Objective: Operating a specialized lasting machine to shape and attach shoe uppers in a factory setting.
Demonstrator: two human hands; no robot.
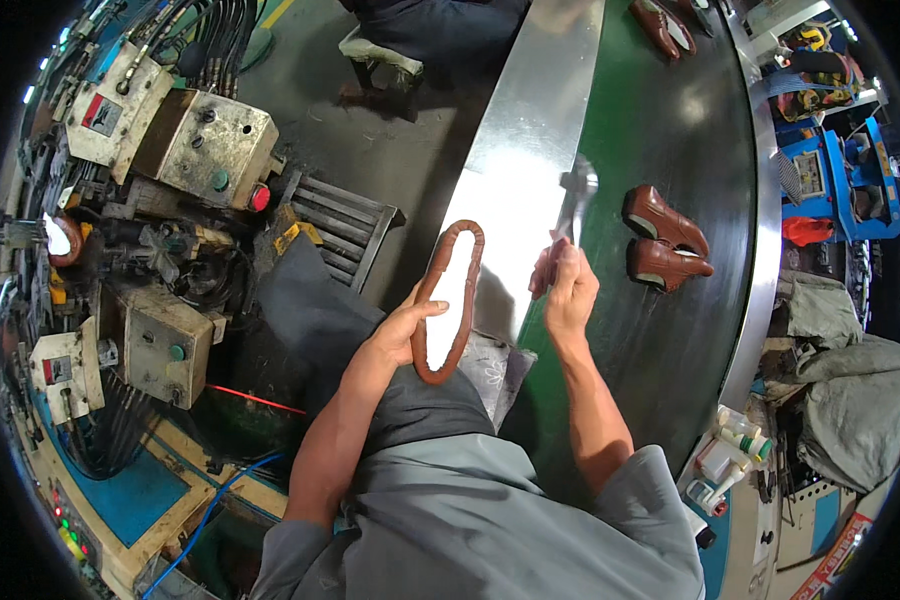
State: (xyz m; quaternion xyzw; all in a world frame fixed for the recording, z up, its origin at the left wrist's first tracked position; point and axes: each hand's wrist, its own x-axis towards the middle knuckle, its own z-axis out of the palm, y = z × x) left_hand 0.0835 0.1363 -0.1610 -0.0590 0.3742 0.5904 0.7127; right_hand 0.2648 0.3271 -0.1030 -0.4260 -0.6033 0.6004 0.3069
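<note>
My left hand [398, 332] grips a brown leather shoe [453, 290] near its middle. The shoe's underside faces up, showing a white insole ringed by the folded leather edge. My thumb lies across the white part. To the right, my right hand [572, 290] is closed around a hammer [578, 190], whose metal head is smeared by motion. The hammer is raised beside the shoe and apart from it. Beneath both hands runs a shiny metal ledge [530, 130].
A dark green conveyor belt [660, 370] on the right carries a pair of brown shoes [665, 240] and more at the far end. At left stands a machine [205, 150] with hoses and a red button. A slatted metal rack [340, 225] is beside it. Small bottles [730, 455] crowd the right edge.
</note>
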